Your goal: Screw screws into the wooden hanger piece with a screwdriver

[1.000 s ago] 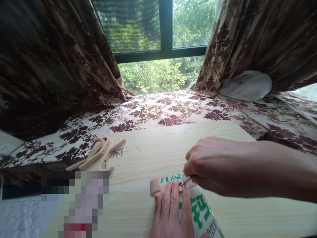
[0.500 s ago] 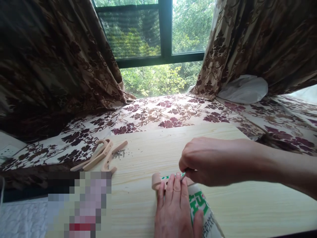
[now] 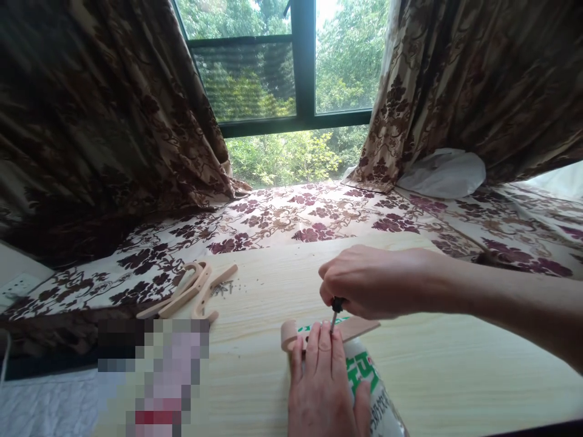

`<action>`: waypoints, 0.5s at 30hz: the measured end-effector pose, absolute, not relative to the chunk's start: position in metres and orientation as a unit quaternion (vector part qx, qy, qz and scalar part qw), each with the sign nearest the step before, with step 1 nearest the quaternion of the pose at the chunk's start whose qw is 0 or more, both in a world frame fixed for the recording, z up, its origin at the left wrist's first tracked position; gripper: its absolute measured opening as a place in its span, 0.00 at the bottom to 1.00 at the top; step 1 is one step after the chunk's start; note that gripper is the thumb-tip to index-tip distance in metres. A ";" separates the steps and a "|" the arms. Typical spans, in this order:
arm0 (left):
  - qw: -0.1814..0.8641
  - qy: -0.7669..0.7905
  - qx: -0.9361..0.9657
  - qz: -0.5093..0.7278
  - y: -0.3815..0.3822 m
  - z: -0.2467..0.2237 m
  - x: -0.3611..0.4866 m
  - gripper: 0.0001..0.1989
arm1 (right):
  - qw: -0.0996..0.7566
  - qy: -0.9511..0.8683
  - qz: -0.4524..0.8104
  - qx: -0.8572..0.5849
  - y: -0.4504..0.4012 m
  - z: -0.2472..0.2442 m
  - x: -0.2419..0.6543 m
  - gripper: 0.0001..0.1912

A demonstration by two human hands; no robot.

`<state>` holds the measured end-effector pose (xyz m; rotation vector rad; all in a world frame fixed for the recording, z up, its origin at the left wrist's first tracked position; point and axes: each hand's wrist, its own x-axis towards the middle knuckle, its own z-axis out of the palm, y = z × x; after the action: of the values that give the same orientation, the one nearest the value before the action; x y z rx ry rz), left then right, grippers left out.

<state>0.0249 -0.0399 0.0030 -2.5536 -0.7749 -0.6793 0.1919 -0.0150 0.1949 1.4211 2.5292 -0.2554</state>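
A curved wooden piece, rolled over at its left end, lies across a white package with green print on the table. My left hand holds the wood down against the package, its fingers laid over the piece and its thumb on the package. Above it, my right hand is closed round the dark handle of a screwdriver. The shaft slants down to the wood beside my left index finger. The tip is hidden, and no screw can be made out there.
More curved wooden pieces lie at the table's left edge, with several small screws beside them. The pale wooden table meets a flowered cloth below the window. A white plastic bag rests by the right curtain.
My right hand has risen slightly and shifted left, so the screwdriver's handle and shaft now show more, as does the wood's right end. My left hand stays on the wood. The view tilts up slightly.
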 end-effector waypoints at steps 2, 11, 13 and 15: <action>0.189 -0.281 -0.910 -0.241 -0.041 0.003 0.025 0.31 | 0.110 0.869 -0.085 0.475 -0.013 0.192 0.190 0.15; 0.174 -0.286 -0.910 -0.243 -0.042 0.005 0.025 0.31 | 0.160 0.860 -0.064 0.480 -0.017 0.200 0.179 0.07; 0.173 -0.284 -0.910 -0.247 -0.042 0.006 0.024 0.31 | 0.171 0.860 -0.058 0.476 -0.017 0.203 0.176 0.08; 0.169 -0.282 -0.911 -0.249 -0.042 0.006 0.024 0.31 | 0.179 0.865 -0.054 0.466 -0.016 0.203 0.172 0.08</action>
<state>0.0242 -0.0417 0.0064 -2.5893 -0.8025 -0.7092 0.1723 -0.0163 0.2034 1.3169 2.4446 -0.1529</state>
